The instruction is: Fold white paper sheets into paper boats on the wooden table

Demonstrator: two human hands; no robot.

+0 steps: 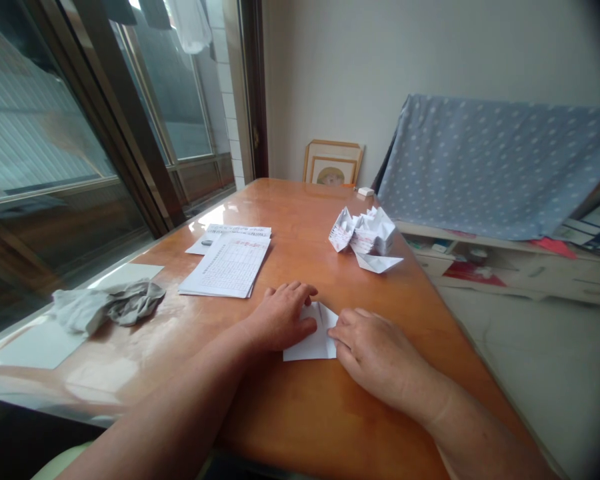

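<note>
A white sheet of paper (pixel 307 348), partly folded, with a crease and a slanted upper right edge, lies flat on the wooden table (pixel 285 207) in front of me. My left hand (pixel 286 317) rests across its upper left part, fingers stretched and thumb apart. At the right edge of the paper, my right hand (pixel 375 350) has curled fingers closed on the border. Both hands hide parts of the sheet. Beyond them, to the right, stands a cluster of folded paper boats (pixel 363 230), with one boat (pixel 379 263) lying in front.
Printed sheets (pixel 225 270) are stacked left of centre, beside a dark small object. Grey cloths (pixel 85 310) lie at the left edge on pale sheets. A small white block (pixel 365 191) sits at the far end. Glass doors flank the left; a dotted blue cloth (pixel 490 167) hangs right.
</note>
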